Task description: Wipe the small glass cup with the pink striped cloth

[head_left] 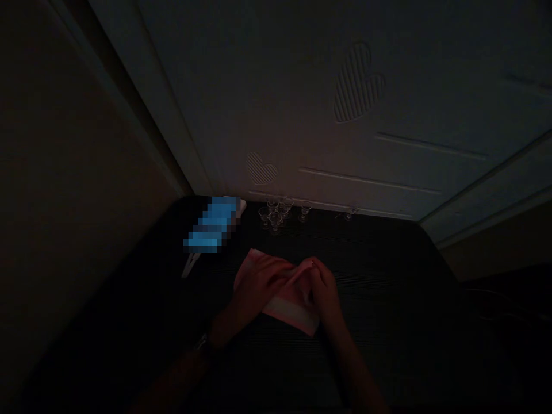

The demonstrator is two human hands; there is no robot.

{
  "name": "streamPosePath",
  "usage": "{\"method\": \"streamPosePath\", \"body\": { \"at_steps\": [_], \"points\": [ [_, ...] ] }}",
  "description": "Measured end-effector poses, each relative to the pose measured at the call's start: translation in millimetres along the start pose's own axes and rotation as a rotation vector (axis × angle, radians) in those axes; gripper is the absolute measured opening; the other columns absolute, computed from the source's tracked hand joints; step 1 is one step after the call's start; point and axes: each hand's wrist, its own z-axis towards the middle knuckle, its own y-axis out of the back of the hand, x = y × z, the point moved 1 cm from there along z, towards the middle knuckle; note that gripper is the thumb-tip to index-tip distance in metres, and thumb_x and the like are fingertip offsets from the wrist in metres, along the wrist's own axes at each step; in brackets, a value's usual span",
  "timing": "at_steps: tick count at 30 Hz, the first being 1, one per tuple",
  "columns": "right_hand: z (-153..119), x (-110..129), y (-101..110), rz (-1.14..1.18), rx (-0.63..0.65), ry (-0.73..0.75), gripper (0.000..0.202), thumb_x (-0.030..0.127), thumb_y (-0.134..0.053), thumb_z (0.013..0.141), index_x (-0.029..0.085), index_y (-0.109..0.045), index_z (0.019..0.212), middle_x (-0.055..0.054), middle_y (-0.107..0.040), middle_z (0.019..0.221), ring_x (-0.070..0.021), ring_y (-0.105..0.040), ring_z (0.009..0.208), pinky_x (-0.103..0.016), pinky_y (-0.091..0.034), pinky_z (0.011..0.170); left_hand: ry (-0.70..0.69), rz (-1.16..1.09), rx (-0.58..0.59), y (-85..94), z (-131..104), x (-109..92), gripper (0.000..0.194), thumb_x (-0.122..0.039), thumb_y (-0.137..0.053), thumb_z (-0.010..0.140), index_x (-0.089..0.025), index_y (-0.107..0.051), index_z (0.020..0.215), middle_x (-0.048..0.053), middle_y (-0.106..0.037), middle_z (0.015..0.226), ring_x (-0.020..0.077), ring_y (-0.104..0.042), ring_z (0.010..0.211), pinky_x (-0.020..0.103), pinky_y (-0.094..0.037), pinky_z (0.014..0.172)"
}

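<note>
In dim light, a pink cloth (287, 310) with a pale band lies on the dark table in front of me. My left hand (259, 282) rests on its left part, fingers stretched over the fabric. At the right side, my right hand (323, 282) is closed, pinching a raised fold of the cloth between thumb and fingers. A small pale and dark patch shows beside the right fingers, too dim to make out. Beyond the cloth, several small stemmed glasses (275, 218) stand close together, and another glass (304, 211) stands just to their right.
A lit, blurred screen (213, 224) on a white stand (190, 264) is at the back left of the table (379, 276). One more small glass (350, 213) seems to lie on its side at the back right. A pale panel with hearts (263, 168) rises behind.
</note>
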Motion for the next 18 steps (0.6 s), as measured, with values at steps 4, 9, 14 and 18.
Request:
{"method": "streamPosePath", "body": {
  "at_steps": [4, 9, 14, 18],
  "points": [
    [-1, 1, 0, -0.019, 0.007, 0.019, 0.020, 0.019, -0.034, 0.081, 0.018, -0.049, 0.068, 0.003, -0.047, 0.064, -0.0102, -0.043, 0.060, -0.020, -0.033, 0.055, -0.060, 0.254, -0.001, 5.5, -1, -8, 0.029, -0.027, -0.057, 0.078, -0.025, -0.058, 0.107, 0.002, -0.058, 0.115, 0.0216, -0.045, 0.101, 0.042, -0.033, 0.091],
    [-5, 14, -3, -0.112, 0.122, 0.115, 0.023, 0.020, -0.033, 0.085, 0.018, -0.053, 0.073, 0.003, -0.051, 0.065, -0.0101, -0.048, 0.061, -0.020, -0.034, 0.058, -0.079, 0.292, 0.061, 4.3, -2, -8, 0.039, -0.029, -0.057, 0.078, -0.024, -0.050, 0.116, 0.002, -0.055, 0.120, 0.0232, -0.038, 0.114, 0.044, -0.027, 0.095],
    [-9, 20, -4, -0.085, 0.129, 0.159, 0.024, 0.019, -0.033, 0.087, 0.018, -0.054, 0.077, 0.002, -0.052, 0.068, -0.0101, -0.050, 0.065, -0.020, -0.035, 0.061, -0.099, 0.248, 0.052, -0.4, -4, -7, 0.030, -0.024, -0.055, 0.078, -0.020, -0.053, 0.107, 0.004, -0.057, 0.111, 0.0204, -0.044, 0.109, 0.039, -0.027, 0.096],
    [-10, 18, -1, -0.041, 0.044, 0.131, 0.021, 0.022, -0.033, 0.088, 0.019, -0.050, 0.076, 0.003, -0.048, 0.066, -0.0098, -0.045, 0.061, -0.020, -0.034, 0.058, -0.083, 0.282, -0.046, 1.1, -4, -12, 0.022, -0.029, -0.055, 0.076, -0.020, -0.056, 0.097, 0.005, -0.057, 0.100, 0.0214, -0.047, 0.098, 0.041, -0.030, 0.090]
  ]
}}
